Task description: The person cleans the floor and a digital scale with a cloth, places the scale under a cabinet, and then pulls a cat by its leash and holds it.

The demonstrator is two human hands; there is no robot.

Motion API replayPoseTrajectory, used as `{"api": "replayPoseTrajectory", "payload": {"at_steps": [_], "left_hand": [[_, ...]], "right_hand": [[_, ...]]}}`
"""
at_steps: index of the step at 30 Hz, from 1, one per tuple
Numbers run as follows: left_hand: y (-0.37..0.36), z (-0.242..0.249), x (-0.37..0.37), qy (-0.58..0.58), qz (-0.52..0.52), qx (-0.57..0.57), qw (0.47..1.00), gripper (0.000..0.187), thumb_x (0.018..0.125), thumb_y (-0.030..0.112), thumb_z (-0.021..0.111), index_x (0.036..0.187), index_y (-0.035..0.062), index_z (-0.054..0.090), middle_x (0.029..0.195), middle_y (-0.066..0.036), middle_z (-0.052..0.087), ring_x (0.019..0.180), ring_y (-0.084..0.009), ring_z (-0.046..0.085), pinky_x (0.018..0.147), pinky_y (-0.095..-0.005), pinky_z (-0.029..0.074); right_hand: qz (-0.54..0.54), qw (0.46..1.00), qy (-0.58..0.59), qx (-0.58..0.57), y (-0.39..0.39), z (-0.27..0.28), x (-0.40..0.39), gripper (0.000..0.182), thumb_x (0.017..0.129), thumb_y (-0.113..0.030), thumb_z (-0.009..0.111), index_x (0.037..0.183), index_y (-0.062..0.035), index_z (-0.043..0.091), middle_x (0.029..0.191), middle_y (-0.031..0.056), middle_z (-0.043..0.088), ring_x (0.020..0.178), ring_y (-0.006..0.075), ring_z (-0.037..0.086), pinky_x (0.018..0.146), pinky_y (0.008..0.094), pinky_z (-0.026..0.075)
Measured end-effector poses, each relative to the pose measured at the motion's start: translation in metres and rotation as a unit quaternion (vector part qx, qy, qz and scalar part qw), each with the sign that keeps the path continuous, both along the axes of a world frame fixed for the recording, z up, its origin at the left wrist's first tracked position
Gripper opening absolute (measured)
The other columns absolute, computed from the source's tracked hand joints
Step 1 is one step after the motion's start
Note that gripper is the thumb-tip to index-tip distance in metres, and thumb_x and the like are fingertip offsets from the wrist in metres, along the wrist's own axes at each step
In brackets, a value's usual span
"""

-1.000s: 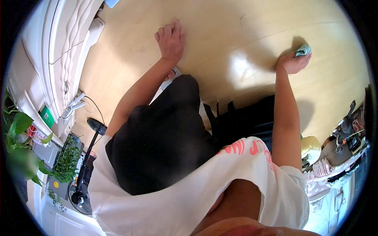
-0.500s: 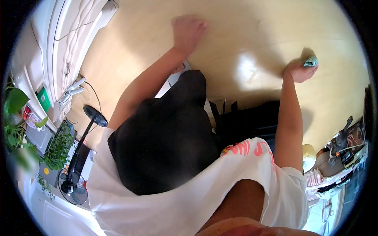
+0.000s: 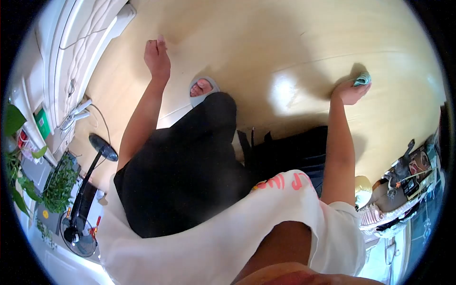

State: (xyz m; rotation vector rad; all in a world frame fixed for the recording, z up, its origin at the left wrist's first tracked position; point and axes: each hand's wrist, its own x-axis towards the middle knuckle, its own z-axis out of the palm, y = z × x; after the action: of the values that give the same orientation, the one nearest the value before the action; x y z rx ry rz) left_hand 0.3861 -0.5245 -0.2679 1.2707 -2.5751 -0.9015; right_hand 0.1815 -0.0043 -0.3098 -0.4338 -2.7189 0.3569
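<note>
My right hand (image 3: pixel 350 92) is closed around a rolled-up pale green cloth (image 3: pixel 362 79), held at or just above the pale wood-look floor (image 3: pixel 247 52). Out to the left, my left hand (image 3: pixel 157 61) is closed, with the fingertips curled together. Something small and pinkish shows at its fingertips, too blurred to tell from a finger. Below that hand, my foot in a light grey slipper (image 3: pixel 213 85) rests on the floor.
A black bag-like object (image 3: pixel 289 152) lies beside my knee. On the left are a standing fan (image 3: pixel 83 199), cables (image 3: pixel 78 114), leafy plants (image 3: pixel 59 187) and white furniture (image 3: pixel 71 52). To the right stand a yellowish round item (image 3: pixel 363 190) and assorted clutter (image 3: pixel 399 183).
My left hand has swung left and slightly down, uncovering the slippered foot. My right hand, still gripping the cloth, appears slightly left and lower as the whole view shifts.
</note>
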Motion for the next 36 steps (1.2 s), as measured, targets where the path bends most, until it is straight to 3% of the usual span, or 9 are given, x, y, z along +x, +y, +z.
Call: {"api": "replayPoseTrajectory", "payload": {"at_steps": [5, 9, 14, 18, 19, 21, 26, 33, 36], "left_hand": [[0.016, 0.01, -0.013, 0.043, -0.05, 0.077, 0.995, 0.024, 0.096, 0.021, 0.064, 0.083, 0.0008, 0.066, 0.078, -0.007, 0.058, 0.07, -0.0167, 0.055, 0.07, -0.0315, 0.046], [0.009, 0.004, 0.006, 0.008, 0.009, 0.161, 0.987, 0.02, 0.092, 0.021, 0.07, 0.093, 0.0018, 0.073, 0.082, -0.002, 0.063, 0.072, -0.0092, 0.053, 0.071, -0.0259, 0.045], [0.003, -0.003, 0.023, 0.05, 0.057, 0.258, 0.963, 0.019, 0.093, 0.021, 0.07, 0.096, 0.0027, 0.075, 0.081, 0.002, 0.065, 0.073, -0.0052, 0.051, 0.069, -0.0224, 0.043], [0.019, 0.003, 0.01, 0.053, 0.03, 0.264, 0.962, 0.018, 0.092, 0.02, 0.071, 0.091, 0.0025, 0.072, 0.075, 0.004, 0.059, 0.069, -0.0037, 0.046, 0.064, -0.0207, 0.04], [0.021, 0.001, 0.009, 0.057, 0.02, 0.281, 0.958, 0.018, 0.092, 0.02, 0.071, 0.088, 0.0029, 0.07, 0.073, 0.005, 0.057, 0.067, -0.0035, 0.044, 0.062, -0.0205, 0.038], [0.024, -0.006, 0.004, 0.071, 0.0, 0.308, 0.949, 0.02, 0.091, 0.019, 0.072, 0.081, 0.0036, 0.066, 0.07, 0.006, 0.052, 0.064, -0.003, 0.04, 0.059, -0.0202, 0.035], [0.03, 0.027, -0.013, 0.022, -0.012, 0.243, 0.97, 0.024, 0.09, 0.017, 0.074, 0.074, 0.005, 0.061, 0.064, 0.008, 0.045, 0.061, -0.0023, 0.036, 0.054, -0.0213, 0.032], [-0.01, 0.004, 0.037, 0.04, 0.053, 0.179, 0.982, 0.025, 0.096, 0.025, 0.065, 0.088, 0.002, 0.071, 0.066, 0.005, 0.051, 0.064, -0.0045, 0.041, 0.06, -0.0236, 0.037], [-0.028, 0.002, 0.047, -0.025, 0.077, 0.173, 0.982, 0.036, 0.101, 0.03, 0.055, 0.084, 0.0017, 0.068, 0.071, 0.003, 0.053, 0.069, -0.0063, 0.044, 0.067, -0.0236, 0.04]], "right_hand": [[0.154, 0.978, -0.048, 0.131, 0.037, 0.005, -0.031, 0.06, 0.084, -0.011, 0.059, 0.143, -0.0125, 0.046, 0.147, 0.0084, 0.048, 0.131, 0.0314, 0.049, 0.107, 0.0423, 0.041], [0.134, 0.98, -0.039, -0.144, 0.047, -0.012, -0.087, 0.05, 0.088, -0.011, 0.061, 0.137, -0.0077, 0.053, 0.138, 0.0135, 0.056, 0.125, 0.0324, 0.054, 0.106, 0.04, 0.042], [0.159, 0.972, -0.03, -0.172, -0.066, -0.009, -0.102, 0.054, 0.083, -0.013, 0.062, 0.136, -0.0077, 0.054, 0.126, 0.0165, 0.064, 0.117, 0.0313, 0.061, 0.102, 0.0393, 0.046], [0.449, 0.878, 0.015, -0.165, -0.196, -0.007, -0.049, 0.065, 0.077, 0.002, 0.053, 0.14, -0.0146, 0.051, 0.133, 0.0141, 0.06, 0.121, 0.0334, 0.058, 0.103, 0.0409, 0.044], [0.481, 0.853, -0.073, -0.189, -0.22, -0.003, -0.03, 0.06, 0.076, 0.0, 0.062, 0.134, -0.014, 0.057, 0.139, 0.008, 0.056, 0.128, 0.0298, 0.053, 0.109, 0.0388, 0.041], [0.559, 0.827, -0.037, -0.033, -0.257, 0.005, 0.0, 0.061, 0.076, 0.003, 0.06, 0.133, -0.0166, 0.058, 0.14, 0.0051, 0.056, 0.129, 0.0275, 0.052, 0.106, 0.0362, 0.045], [0.484, 0.841, -0.011, -0.241, -0.228, 0.024, -0.021, 0.067, 0.074, 0.01, 0.051, 0.136, -0.0163, 0.057, 0.134, 0.0111, 0.06, 0.126, 0.0287, 0.056, 0.102, 0.0365, 0.048], [0.28, 0.911, -0.006, -0.303, -0.041, 0.009, -0.067, 0.044, 0.092, -0.01, 0.052, 0.134, 0.0051, 0.053, 0.129, 0.0175, 0.062, 0.12, 0.0266, 0.058, 0.104, 0.0372, 0.045], [0.265, 0.937, 0.033, -0.227, -0.084, -0.02, -0.013, 0.049, 0.092, -0.022, 0.055, 0.136, -0.0024, 0.053, 0.133, 0.017, 0.06, 0.122, 0.034, 0.057, 0.108, 0.0393, 0.041]]}}
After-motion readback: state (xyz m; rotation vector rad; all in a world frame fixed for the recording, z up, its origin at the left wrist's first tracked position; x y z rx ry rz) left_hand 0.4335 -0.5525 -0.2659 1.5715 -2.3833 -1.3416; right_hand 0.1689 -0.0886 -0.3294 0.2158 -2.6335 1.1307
